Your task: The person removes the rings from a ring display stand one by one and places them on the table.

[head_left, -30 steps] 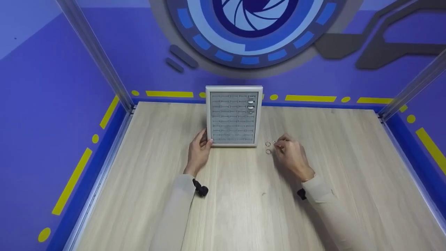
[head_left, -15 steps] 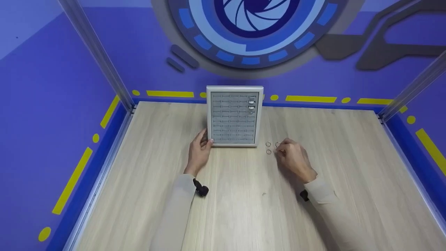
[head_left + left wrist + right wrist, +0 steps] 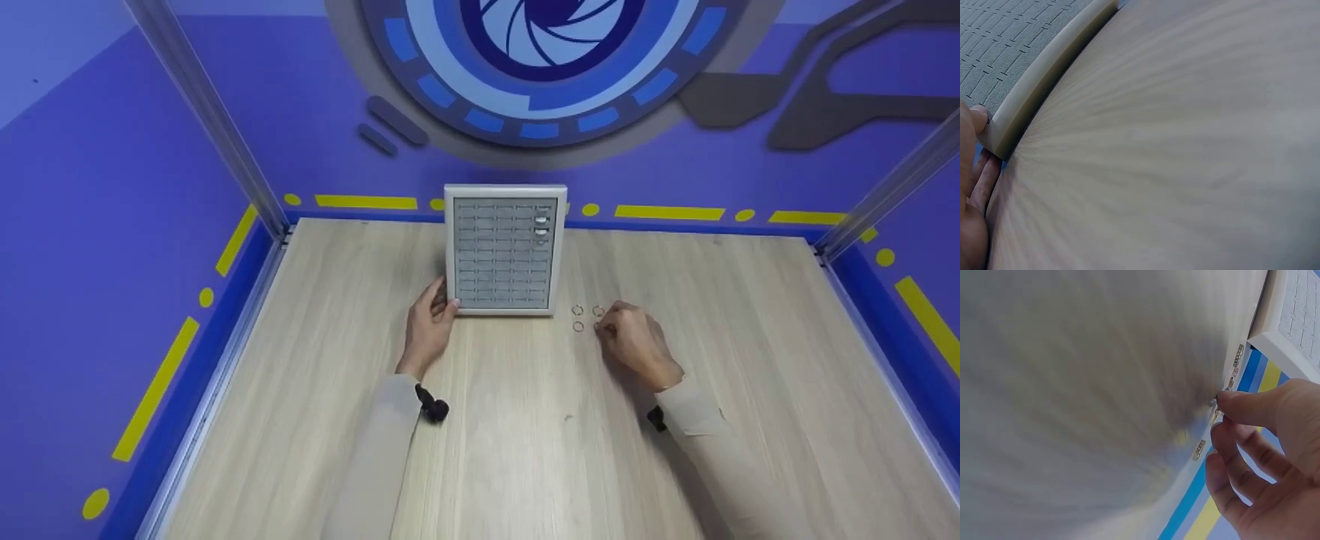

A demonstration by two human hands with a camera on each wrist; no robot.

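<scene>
A white-framed ring display tray (image 3: 495,266) with rows of slots in grey padding leans upright at the back of the table. Several rings (image 3: 541,232) sit at the top of its right-hand column. My left hand (image 3: 429,326) grips the tray's lower left corner, thumb (image 3: 979,115) on the front of the frame and fingers behind. To the right of the tray, my right hand (image 3: 634,341) pinches a small ring (image 3: 598,325) between thumb and forefinger, down at the tabletop. Three other rings lie close by: a back-left ring (image 3: 577,310), a front-left ring (image 3: 578,327) and a back-right ring (image 3: 598,310).
The pale wooden table (image 3: 495,450) has a blue printed panel (image 3: 300,97) behind it and side panels with metal posts (image 3: 217,120). A tiny mark (image 3: 568,417) shows on the wood in front. Black wrist cameras (image 3: 433,405) sit at both cuffs.
My right hand has drawn slightly toward me and to the right, leaving the back-right ring on the table in view. The left hand and tray have stayed put.
</scene>
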